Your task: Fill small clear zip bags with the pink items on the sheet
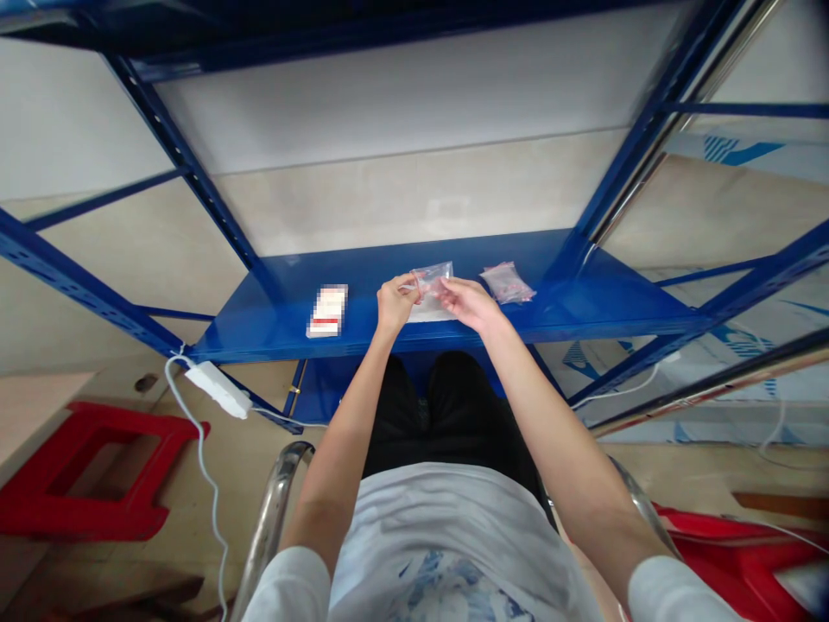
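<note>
A clear bag [433, 278] is held over the blue shelf [583, 298], pinched between fingers of left hand [396, 302] and right hand [467, 302]. Second bag [508, 282] lies right; box [327, 311] left.

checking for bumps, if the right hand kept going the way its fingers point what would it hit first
The right hand points left and holds the small clear bag; straight on, it would probably meet the left hand, which grips the bag's other side just above the blue shelf.
</note>
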Motion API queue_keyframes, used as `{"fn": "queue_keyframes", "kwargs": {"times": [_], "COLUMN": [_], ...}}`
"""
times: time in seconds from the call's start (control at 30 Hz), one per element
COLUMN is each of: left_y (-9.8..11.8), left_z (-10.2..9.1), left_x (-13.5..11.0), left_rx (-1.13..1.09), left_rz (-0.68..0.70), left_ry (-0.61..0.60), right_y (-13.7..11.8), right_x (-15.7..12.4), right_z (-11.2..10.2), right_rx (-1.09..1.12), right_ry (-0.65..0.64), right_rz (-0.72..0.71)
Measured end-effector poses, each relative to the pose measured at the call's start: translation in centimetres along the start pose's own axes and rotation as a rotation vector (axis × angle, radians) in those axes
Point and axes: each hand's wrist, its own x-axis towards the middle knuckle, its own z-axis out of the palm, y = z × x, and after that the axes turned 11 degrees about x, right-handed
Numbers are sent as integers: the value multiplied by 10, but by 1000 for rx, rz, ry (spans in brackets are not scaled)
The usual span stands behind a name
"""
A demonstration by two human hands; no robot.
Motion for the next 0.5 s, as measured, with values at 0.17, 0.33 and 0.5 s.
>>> {"fn": "queue_keyframes", "kwargs": {"times": [0.17, 0.33, 0.5], "left_y": [-10, -20, -37], "left_z": [1, -14, -33], "left_x": [1, 4, 13], "left_rx": [-21, 118, 312], "left_rz": [-67, 3, 51], "left_ry": [21, 157, 181], "right_y": [7, 2, -13], "right_x": [15, 37, 55], "right_z": [-6, -2, 16], "right_rx": [-75, -407, -1016], "right_ry": [31, 26, -92], "right_rz": [-125, -330, -573]}}
